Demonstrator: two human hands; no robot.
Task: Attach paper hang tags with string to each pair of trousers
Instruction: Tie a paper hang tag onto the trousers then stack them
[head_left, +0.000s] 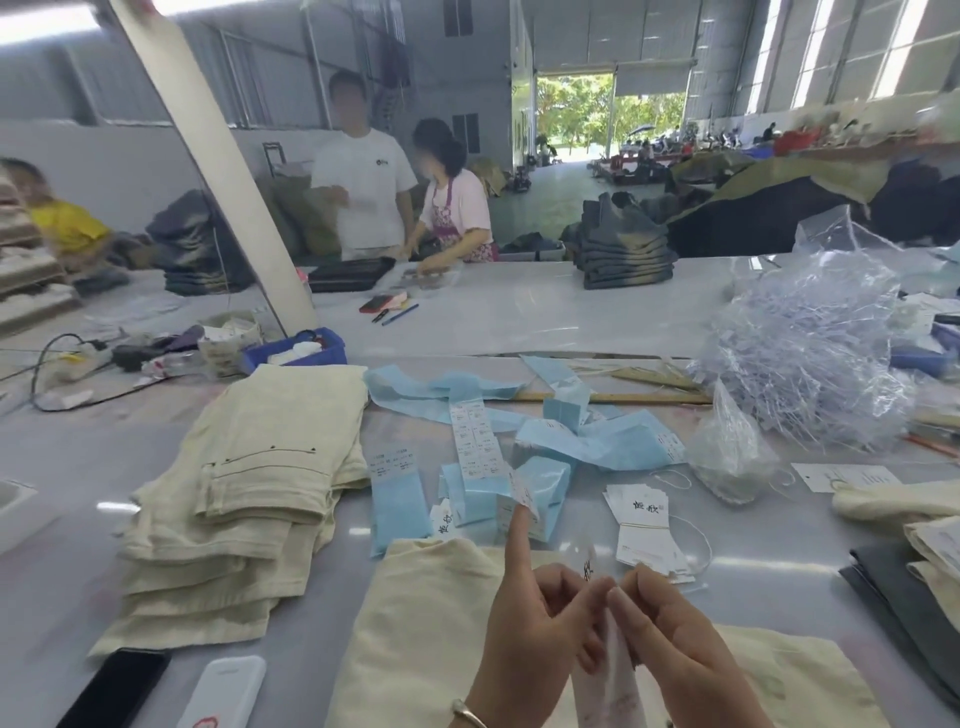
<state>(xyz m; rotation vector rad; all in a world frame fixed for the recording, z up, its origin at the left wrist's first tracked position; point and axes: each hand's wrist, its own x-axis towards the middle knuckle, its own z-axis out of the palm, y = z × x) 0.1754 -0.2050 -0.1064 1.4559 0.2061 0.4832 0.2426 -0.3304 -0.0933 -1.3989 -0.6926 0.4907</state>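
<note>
Both hands at table's (571, 306) near edge: left hand (524, 639) and right hand (691, 654) pinch one hang tag (605, 670) over cream trousers (415, 623), likely threading its string.

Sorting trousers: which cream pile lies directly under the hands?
The cream trousers at the near edge, below both hands; the stacked cream pile lies further left.

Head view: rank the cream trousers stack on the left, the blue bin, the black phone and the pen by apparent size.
1. Cream trousers stack, by far the largest.
2. Black phone and blue bin look alike; the phone lies nearer the camera, so unranked.
3. Pen, smallest.
</note>
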